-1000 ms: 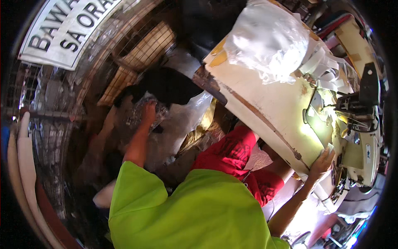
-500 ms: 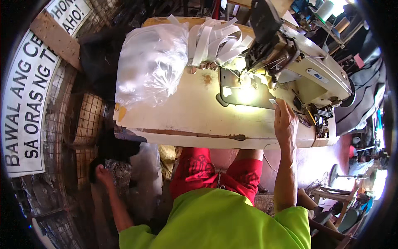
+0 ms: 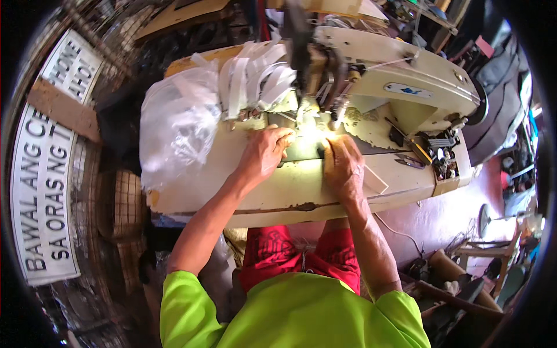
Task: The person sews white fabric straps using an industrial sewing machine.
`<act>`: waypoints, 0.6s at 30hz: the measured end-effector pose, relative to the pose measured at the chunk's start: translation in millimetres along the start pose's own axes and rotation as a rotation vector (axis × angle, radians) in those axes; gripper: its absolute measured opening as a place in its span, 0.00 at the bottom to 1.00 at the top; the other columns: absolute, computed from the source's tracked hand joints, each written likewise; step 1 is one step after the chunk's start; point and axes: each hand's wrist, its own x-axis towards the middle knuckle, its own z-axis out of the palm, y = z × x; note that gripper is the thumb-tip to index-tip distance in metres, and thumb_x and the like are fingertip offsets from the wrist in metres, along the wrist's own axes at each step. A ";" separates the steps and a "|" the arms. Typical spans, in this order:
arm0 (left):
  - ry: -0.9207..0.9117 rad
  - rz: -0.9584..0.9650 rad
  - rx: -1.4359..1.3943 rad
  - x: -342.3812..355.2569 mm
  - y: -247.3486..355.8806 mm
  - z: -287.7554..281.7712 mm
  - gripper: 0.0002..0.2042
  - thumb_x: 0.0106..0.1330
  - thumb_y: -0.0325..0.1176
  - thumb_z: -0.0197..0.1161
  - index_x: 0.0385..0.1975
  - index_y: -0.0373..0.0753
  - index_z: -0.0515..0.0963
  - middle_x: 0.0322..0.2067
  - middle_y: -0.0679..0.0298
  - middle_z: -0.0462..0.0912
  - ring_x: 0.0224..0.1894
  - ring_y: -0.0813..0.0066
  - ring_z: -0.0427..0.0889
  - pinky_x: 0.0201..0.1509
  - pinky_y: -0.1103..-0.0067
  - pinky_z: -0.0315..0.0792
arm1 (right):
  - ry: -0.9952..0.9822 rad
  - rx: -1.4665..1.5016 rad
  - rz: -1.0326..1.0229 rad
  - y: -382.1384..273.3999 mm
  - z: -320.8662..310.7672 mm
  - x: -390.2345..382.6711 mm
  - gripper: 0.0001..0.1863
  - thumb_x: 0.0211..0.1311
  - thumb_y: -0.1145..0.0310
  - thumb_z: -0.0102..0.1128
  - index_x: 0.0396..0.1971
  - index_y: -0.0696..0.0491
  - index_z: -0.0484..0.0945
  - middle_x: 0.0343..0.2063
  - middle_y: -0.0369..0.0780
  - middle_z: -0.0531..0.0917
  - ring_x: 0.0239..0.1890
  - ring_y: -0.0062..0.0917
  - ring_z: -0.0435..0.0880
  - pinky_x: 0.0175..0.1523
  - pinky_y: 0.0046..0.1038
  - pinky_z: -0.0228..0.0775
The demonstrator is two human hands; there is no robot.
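Observation:
Both my hands are at the needle area of a cream sewing machine (image 3: 426,66), under its bright lamp. My left hand (image 3: 266,153) is left of the glare with its fingers curled in a pinch; what they hold, if anything, is hidden. My right hand (image 3: 344,163) lies just right of the needle, its fingers closed. From beneath it a short white strap (image 3: 376,180) sticks out toward the table's front edge. Behind my left hand lies a bundle of looped white straps (image 3: 255,81). Glare hides the spot between my fingertips.
A clear plastic bag with white contents (image 3: 180,119) sits on the left of the worn table (image 3: 261,203). At the right are thread snips (image 3: 409,161) and a small tray of metal parts (image 3: 447,164). A wire-mesh wall (image 3: 125,200) stands at the left.
My left hand has come up from beside the table to the machine. My right hand has moved left toward the needle, and a white strap now shows under it. The view has shifted.

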 end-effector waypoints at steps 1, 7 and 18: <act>-0.004 0.098 0.071 10.1 -18.3 9.4 0.10 0.67 0.28 0.55 0.44 0.33 0.78 0.29 0.61 0.77 0.23 0.77 0.76 0.29 0.80 0.71 | -0.051 0.018 0.095 -3.2 -0.4 -0.8 0.05 0.58 0.76 0.57 0.33 0.58 0.78 0.29 0.46 0.78 0.33 0.43 0.78 0.39 0.38 0.72; -0.003 0.355 0.275 18.9 -4.3 16.4 0.10 0.63 0.24 0.54 0.41 0.33 0.78 0.32 0.57 0.76 0.26 0.66 0.76 0.31 0.73 0.71 | -0.061 0.101 0.046 -1.5 -1.6 4.4 0.08 0.55 0.74 0.63 0.36 0.55 0.80 0.29 0.46 0.80 0.33 0.42 0.80 0.40 0.37 0.73; 0.101 0.247 0.191 10.5 6.9 22.8 0.06 0.65 0.26 0.57 0.39 0.33 0.79 0.29 0.60 0.82 0.26 0.72 0.80 0.33 0.76 0.73 | -0.029 0.095 -0.038 2.9 5.1 2.0 0.09 0.55 0.74 0.62 0.36 0.55 0.77 0.28 0.44 0.77 0.30 0.40 0.78 0.35 0.37 0.73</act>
